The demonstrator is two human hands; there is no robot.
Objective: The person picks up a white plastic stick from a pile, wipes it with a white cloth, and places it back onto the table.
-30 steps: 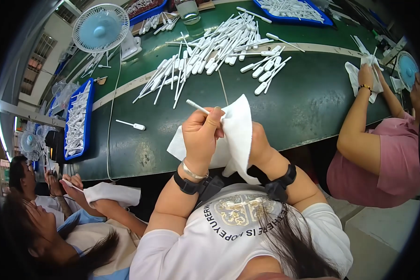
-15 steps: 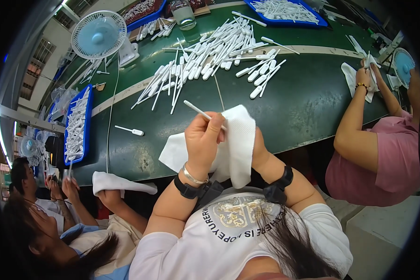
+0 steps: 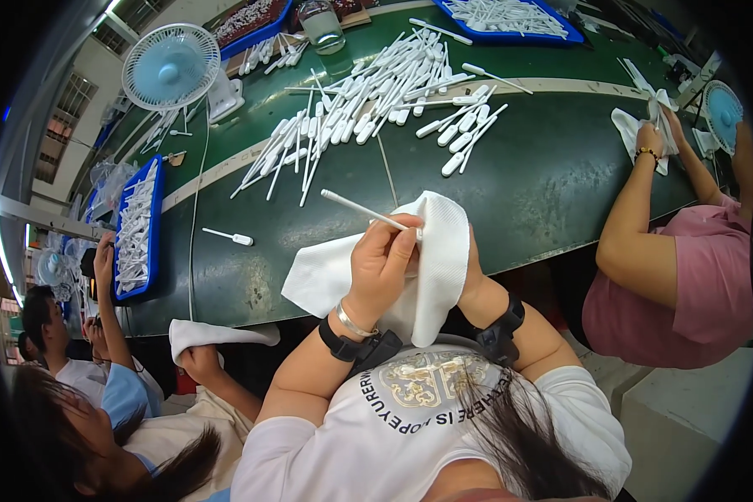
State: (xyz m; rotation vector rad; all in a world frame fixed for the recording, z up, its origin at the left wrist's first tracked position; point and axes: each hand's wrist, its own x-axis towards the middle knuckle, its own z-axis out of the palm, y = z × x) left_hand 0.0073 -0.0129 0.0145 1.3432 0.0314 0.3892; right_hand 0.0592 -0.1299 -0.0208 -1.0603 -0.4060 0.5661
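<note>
White stick, one: raised over the near edge of the green table, pinched by left hand, more length now exposed beyond the fingers than half a second ago; apparently still in handling, not yet set down. White cloth: at its inner end. Right hand: behind cloth, grip hidden, cannot tell. Beyond: heaped white droppers.
</note>
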